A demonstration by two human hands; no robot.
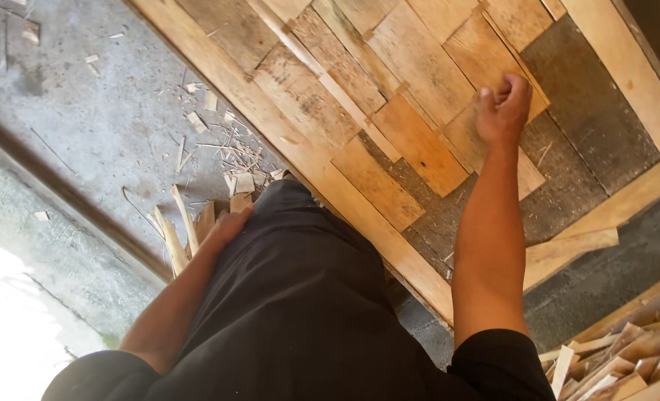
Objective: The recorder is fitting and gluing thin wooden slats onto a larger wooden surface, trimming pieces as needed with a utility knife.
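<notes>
Head view, two hands, right hand (502, 109) clenched over one wooden panel (419, 134), left hand (226, 228) resting open on thigh (285, 252)

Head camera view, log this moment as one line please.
right hand: closed fist above wooden panel, nothing visibly held | left hand: resting on dark trousers by wood scraps | floor: concrete floor, splinters

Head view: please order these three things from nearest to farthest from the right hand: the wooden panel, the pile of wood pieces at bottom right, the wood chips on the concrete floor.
From the right hand:
1. Wooden panel, directly under it.
2. Pile of wood pieces, lower right corner.
3. Wood chips, far left on the concrete.
</notes>
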